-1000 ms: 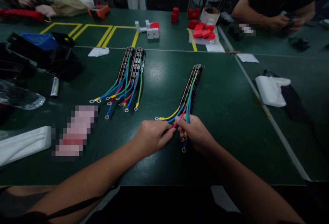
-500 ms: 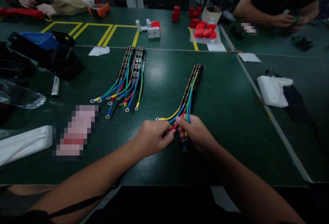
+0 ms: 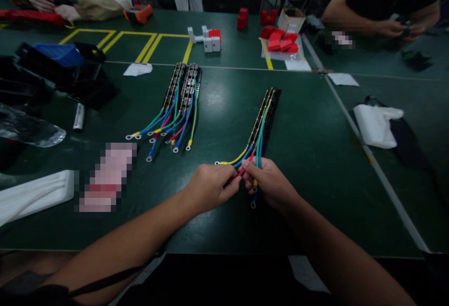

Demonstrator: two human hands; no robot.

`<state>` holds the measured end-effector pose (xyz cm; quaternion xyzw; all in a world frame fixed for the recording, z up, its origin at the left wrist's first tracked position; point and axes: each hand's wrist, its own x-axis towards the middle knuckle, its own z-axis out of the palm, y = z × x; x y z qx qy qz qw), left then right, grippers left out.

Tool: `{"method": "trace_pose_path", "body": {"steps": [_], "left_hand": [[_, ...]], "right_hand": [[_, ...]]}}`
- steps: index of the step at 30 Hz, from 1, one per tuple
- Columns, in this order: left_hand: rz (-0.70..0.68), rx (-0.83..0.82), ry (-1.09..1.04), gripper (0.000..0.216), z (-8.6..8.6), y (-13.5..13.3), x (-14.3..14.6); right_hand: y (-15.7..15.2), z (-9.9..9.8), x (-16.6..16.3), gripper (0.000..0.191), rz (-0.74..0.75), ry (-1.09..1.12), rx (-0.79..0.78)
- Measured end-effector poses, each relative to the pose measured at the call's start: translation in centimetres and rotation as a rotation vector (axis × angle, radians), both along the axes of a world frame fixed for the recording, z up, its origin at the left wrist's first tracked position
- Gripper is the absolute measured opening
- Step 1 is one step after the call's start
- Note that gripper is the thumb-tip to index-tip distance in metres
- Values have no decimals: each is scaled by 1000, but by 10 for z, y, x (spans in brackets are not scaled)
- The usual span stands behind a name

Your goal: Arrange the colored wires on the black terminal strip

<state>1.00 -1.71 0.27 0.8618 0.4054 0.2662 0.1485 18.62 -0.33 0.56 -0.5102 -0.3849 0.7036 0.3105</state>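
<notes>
A long dark terminal strip with coloured wires lies on the table in front of me. Its red wire runs between my two hands. My left hand pinches the wire's free end, and the fingers cover its tip. Close beside it, my right hand is closed on the same wire with thumb and fingers. Green and blue wires pass by the right fingers, their ring lugs showing below. A yellow wire with a ring lug curves out to the left, above my left hand.
Two more wired strips lie left of centre. Black bins, a marker and a white power strip are at left. Red parts lie at the back, a white object at right. Two people sit across the table.
The whole view has shifted slightly, with things sitting a little further right. Both hands keep their grip on the red wire, almost unmoved.
</notes>
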Motion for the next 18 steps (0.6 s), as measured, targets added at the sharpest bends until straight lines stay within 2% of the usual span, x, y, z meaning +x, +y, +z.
{"method": "trace_pose_path", "body": {"steps": [4,12,18], "left_hand": [[7,-8,-17,20,-1,1,0],[-22,32,107,27,-4,1,0],[-26,-35,5,21,-1,4,-2]], "right_hand": [[0,0,0,28,-4,-11,2],[1,1,0,27,9,20,-8],[1,1,0,25,2,11,-10]]}}
